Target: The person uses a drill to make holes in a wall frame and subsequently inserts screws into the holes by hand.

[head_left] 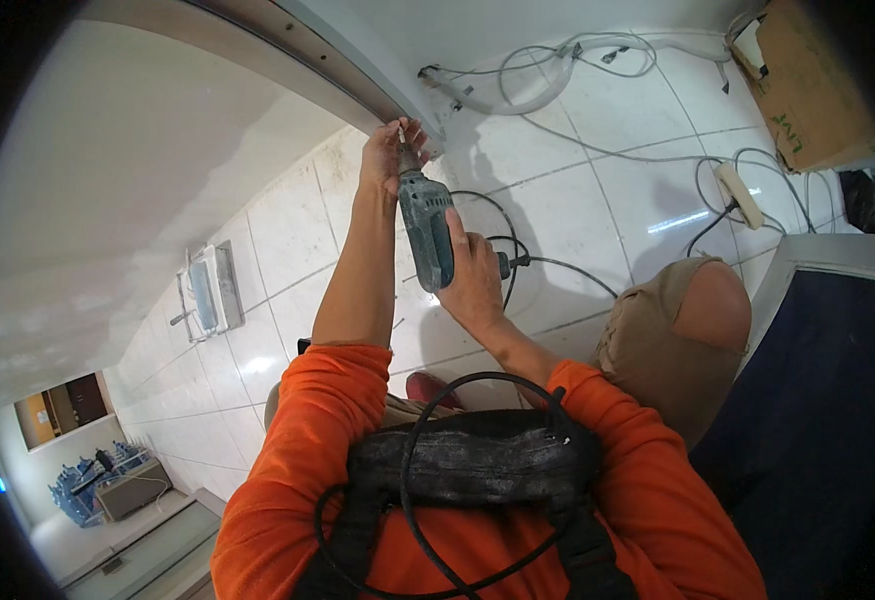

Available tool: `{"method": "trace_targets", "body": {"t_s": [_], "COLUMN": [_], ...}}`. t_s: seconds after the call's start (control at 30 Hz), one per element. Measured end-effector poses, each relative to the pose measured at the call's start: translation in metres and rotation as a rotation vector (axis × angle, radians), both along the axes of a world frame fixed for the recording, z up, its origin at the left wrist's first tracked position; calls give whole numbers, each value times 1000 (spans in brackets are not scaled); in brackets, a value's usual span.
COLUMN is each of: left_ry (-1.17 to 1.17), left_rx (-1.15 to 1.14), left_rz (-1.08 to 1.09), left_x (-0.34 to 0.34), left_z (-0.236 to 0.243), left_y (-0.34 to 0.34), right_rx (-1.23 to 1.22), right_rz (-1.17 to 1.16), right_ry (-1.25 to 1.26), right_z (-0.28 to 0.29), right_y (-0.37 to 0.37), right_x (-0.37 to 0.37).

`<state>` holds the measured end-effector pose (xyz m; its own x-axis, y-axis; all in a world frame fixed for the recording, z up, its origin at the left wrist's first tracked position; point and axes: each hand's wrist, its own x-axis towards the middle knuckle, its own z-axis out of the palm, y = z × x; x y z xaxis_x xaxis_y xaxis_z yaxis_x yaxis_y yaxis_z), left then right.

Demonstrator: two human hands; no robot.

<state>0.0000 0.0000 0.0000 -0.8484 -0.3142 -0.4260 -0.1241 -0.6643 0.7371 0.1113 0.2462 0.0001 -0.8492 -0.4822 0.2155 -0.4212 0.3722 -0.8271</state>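
Head view looks down on a teal-grey corded power drill [428, 230], which sits in the middle of the picture above a white tiled floor [637, 130], its nose pointing up toward the lower edge of a white wall panel [357, 50]. Around the drill's handle the right hand [472, 280] is wrapped, fingers curled tight about the grip. At the drill's tip the left hand [387, 160] closes its fingertips on a small bit or screw [401, 130], pinching it just where it meets the panel's edge; which of the two it is cannot be told. Below the drill both forearms run back into orange sleeves [327, 420], and a black strap with a looped black cable [457, 460] lies across the chest. Right of the drill a bent knee in tan cloth [677, 320] shows, with a dark blue surface [817, 400] beyond it. Further up and right of the drill, pale cables [557, 70] trail over the tiles, a white power strip [739, 195] lies among them, and a cardboard box [807, 90] stands at the far corner. Left of the drill, well apart, a white rectangular fixture [212, 290] sits flat against the tiles.
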Motion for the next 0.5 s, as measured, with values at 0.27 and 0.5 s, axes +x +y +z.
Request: {"method": "trace_targets", "body": {"t_s": [0.27,0.5], "left_ry": [126,43], "left_rx": [109,35], "left_rz": [-31,-26], "left_x": [8,9], "left_z": [8,13], "left_y": [-1,6], "right_rx": [88,98], "right_rz": [-4,-33], "right_ry": [36,36], "right_z": [13,14], "right_y": [-4,-4], "right_x": [1,3]}}
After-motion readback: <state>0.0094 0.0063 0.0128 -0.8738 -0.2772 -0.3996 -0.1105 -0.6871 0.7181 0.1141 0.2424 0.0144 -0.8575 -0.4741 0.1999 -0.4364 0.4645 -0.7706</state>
